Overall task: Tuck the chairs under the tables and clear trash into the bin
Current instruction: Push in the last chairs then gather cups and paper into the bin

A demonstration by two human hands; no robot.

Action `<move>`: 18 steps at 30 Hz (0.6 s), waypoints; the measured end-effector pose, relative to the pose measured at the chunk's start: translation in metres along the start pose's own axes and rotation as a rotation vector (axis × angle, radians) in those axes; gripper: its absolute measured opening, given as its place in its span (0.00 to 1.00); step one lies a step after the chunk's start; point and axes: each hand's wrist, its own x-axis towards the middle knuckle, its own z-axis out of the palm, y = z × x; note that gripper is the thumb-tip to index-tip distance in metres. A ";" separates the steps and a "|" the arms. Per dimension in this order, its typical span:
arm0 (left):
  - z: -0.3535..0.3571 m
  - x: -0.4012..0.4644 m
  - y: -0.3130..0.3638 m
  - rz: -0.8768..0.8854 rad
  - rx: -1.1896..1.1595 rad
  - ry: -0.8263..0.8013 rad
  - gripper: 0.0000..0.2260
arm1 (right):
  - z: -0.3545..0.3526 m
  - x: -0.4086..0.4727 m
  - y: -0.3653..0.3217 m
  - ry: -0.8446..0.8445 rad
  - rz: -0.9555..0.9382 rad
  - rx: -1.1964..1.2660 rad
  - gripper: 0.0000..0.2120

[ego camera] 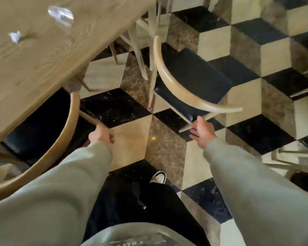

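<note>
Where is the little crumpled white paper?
In the head view the crumpled paper lies on the wooden table, upper left, just below-left of a clear plastic cup.

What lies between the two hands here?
In the head view, only bare checkered floor lies between the left hand, gripping the left chair, and the open right hand by the right chair.

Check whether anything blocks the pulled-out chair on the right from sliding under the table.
Nothing visible lies on the floor between the pulled-out chair and the table. Pale chair legs stand under the table's far end, near its path. The right hand reaches toward its backrest.
</note>
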 end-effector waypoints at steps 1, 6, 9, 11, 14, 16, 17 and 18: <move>0.024 -0.006 0.008 0.040 0.006 -0.062 0.13 | -0.018 0.007 -0.006 0.016 -0.008 0.043 0.20; 0.132 -0.039 0.057 0.157 0.206 -0.355 0.09 | -0.083 0.042 -0.036 0.053 -0.043 0.226 0.20; 0.195 -0.039 0.088 0.187 0.306 -0.422 0.09 | -0.095 0.061 -0.055 0.171 -0.040 0.252 0.24; 0.233 -0.035 0.106 0.230 0.339 -0.418 0.10 | -0.096 0.070 -0.067 0.219 0.016 0.292 0.25; 0.276 -0.025 0.133 0.286 0.367 -0.425 0.14 | -0.090 0.083 -0.081 0.279 0.061 0.394 0.21; 0.308 -0.022 0.153 0.294 0.385 -0.476 0.19 | -0.086 0.096 -0.093 0.349 0.067 0.497 0.13; 0.327 -0.019 0.166 0.292 0.404 -0.482 0.22 | -0.082 0.105 -0.103 0.380 0.092 0.578 0.11; 0.339 -0.016 0.175 0.281 0.425 -0.479 0.23 | -0.078 0.110 -0.108 0.393 0.113 0.649 0.10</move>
